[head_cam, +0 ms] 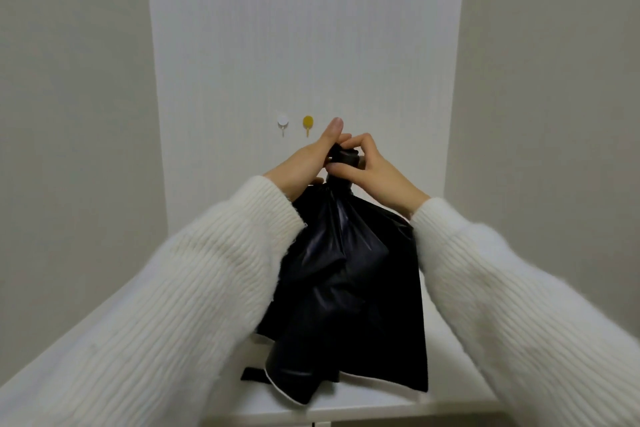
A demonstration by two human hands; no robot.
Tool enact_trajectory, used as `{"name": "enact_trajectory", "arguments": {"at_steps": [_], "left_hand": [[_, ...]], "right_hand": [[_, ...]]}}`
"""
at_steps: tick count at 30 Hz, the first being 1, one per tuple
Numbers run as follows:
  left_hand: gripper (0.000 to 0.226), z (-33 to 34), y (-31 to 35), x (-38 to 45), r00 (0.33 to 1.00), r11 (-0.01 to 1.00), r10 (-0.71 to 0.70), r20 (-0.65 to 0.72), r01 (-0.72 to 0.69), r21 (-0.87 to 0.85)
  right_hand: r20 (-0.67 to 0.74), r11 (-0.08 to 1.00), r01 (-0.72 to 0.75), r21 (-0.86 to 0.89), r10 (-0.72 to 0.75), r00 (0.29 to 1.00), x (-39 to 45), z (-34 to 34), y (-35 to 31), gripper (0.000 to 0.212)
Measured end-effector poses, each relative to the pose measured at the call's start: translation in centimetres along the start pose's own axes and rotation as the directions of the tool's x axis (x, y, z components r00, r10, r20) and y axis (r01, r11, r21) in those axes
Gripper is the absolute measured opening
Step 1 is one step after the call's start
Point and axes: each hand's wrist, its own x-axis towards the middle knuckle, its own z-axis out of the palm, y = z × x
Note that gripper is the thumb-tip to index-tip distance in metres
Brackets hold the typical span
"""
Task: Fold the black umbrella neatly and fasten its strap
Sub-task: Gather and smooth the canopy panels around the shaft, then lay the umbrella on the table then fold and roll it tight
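Both hands pinch the top of the black umbrella (346, 274).
Your left hand (304, 163) and right hand (374, 170) grip its far tip; its canopy sags loose onto the tabletop (381, 406). Likely still gathering: next, smooth pleats, then find the strap.

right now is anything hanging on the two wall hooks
No, the white hook and the yellow hook are both bare on the wall, left of the hands holding the black umbrella.

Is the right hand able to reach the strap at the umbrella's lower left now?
Probably not directly: the right hand grips the umbrella top, and loose canopy hangs between it and the strap.
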Motion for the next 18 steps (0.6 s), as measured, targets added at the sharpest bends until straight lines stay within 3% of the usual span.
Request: {"name": "enact_trajectory", "arguments": {"at_steps": [3,7,11,15,18], "left_hand": [[0.061,-0.4,1.1,-0.9,0.999,0.993,0.037,0.001,-0.037,0.113],[0.055,-3.3,0.1,-2.5,0.994,0.988,0.048,-0.101,-0.032,0.153],[0.050,-7.7,-4.2,-4.7,0.956,0.995,0.015,-0.292,0.016,0.103],[0.050,-10.0,-10.5,-7.1,0.821,0.976,-0.201,-0.534,0.122,-0.180],[0.045,-9.3,-14.6,-8.3,0.696,0.893,-0.428,-0.577,0.224,-0.391]], "right_hand": [[0.055,0.987,-0.061,-0.145,0.070,0.996,-0.5,-1.1,-1.7,0.054],[0.107,0.968,-0.240,-0.071,0.247,0.963,-1.1,-1.8,-3.2,0.028],[-0.070,0.978,-0.208,0.030,0.210,0.975,-1.7,-1.4,-1.7,0.027],[-0.297,0.963,-0.122,0.242,0.193,0.935,-2.2,-1.6,-0.1,0.027],[-0.397,0.895,-0.049,0.443,0.245,0.885,-2.2,-1.3,0.6,0.025]]}}
